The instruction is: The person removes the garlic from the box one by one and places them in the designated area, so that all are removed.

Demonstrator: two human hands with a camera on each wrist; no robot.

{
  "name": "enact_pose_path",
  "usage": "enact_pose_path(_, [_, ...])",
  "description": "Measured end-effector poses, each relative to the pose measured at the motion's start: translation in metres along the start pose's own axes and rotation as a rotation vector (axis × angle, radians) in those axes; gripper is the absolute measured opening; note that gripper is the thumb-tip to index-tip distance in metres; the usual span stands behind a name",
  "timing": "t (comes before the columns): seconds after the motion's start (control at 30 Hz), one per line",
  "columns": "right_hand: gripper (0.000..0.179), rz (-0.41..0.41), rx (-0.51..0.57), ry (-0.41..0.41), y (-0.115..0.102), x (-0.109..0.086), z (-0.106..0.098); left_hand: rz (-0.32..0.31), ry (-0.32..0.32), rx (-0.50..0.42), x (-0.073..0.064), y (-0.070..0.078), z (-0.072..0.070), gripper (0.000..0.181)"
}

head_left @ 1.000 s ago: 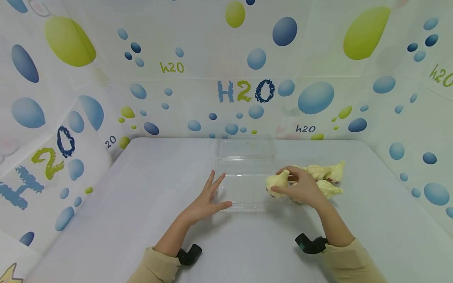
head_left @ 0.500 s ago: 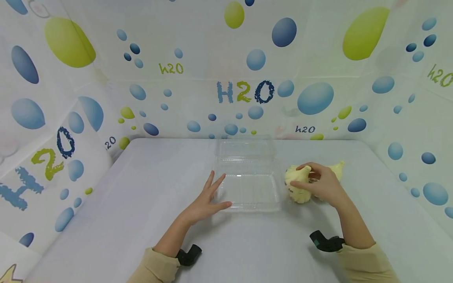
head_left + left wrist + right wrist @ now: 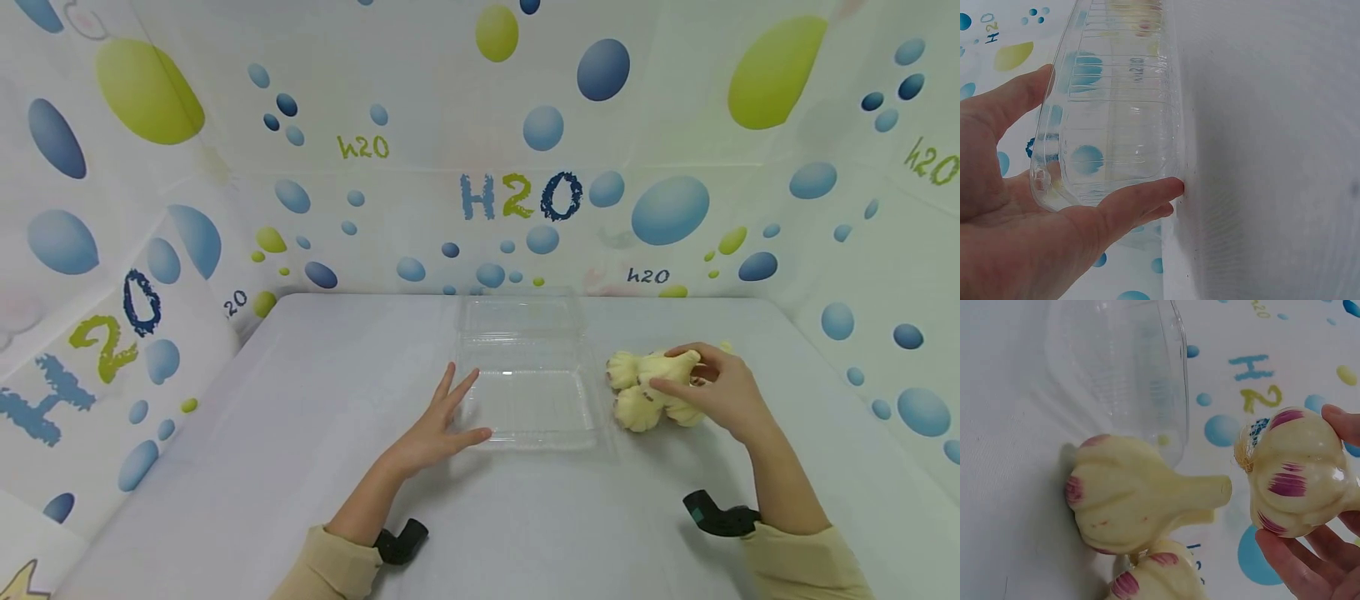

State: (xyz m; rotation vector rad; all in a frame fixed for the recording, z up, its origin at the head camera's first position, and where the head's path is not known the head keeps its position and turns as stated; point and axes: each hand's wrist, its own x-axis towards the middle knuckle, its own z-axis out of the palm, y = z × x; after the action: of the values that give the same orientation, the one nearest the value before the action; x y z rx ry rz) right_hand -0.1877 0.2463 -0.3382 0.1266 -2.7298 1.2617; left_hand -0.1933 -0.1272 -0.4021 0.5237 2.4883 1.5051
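Note:
My right hand (image 3: 723,396) pinches a cream garlic bulb (image 3: 673,367) between thumb and fingers, above other bulbs on the table. In the right wrist view this held garlic bulb (image 3: 1297,478) shows purple streaks and a tuft of roots. Below it lie several more garlic bulbs (image 3: 637,410), glossy and thick-necked. My left hand (image 3: 431,437) spreads its fingers at the left side of a clear plastic clamshell box (image 3: 528,408). From the left wrist, straight fingers and thumb frame the box's corner. The box stands open, its lid (image 3: 521,315) folded back, with nothing inside.
A white cloth covers the table (image 3: 330,367). Behind and beside it hangs a white curtain (image 3: 420,75) printed with blue and green drops. Black wrist devices (image 3: 401,542) sit under both sleeves.
My right hand has moved right, away from the box's right edge, carrying the garlic bulb over the other bulbs. My left hand and the box have stayed in place.

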Motion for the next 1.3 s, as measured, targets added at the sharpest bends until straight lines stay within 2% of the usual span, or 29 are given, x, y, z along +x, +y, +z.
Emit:
enact_pose_path(0.33, [0.054, 0.027, 0.028, 0.079, 0.02, -0.002, -0.014, 0.002, 0.002, -0.004, 0.0, -0.001, 0.0, 0.084])
enact_pose_path(0.6, [0.05, 0.077, 0.047, 0.163, 0.054, 0.006, -0.02, 0.001, 0.003, -0.004, 0.001, -0.001, 0.001, 0.083])
enact_pose_path(0.77, [0.053, 0.076, 0.018, 0.168, 0.049, 0.0, -0.027, 0.0, 0.001, -0.011, 0.0, 0.0, 0.001, 0.084])
enact_pose_path(1.0, [0.046, 0.142, 0.025, 0.217, 0.052, -0.005, -0.036, 0.002, 0.007, 0.008, 0.0, 0.0, 0.001, 0.083])
enact_pose_path(1.1, [0.04, 0.14, 0.049, 0.243, 0.058, -0.006, -0.04, -0.005, 0.007, 0.002, -0.002, 0.005, 0.001, 0.082])
enact_pose_path(1.2, [0.034, 0.132, 0.077, 0.259, 0.065, -0.006, -0.043, -0.012, 0.002, -0.012, -0.008, 0.019, -0.001, 0.081])
enact_pose_path(1.3, [0.034, 0.156, 0.095, 0.265, 0.075, -0.004, -0.046, -0.023, -0.007, -0.018, -0.013, 0.033, -0.003, 0.08])
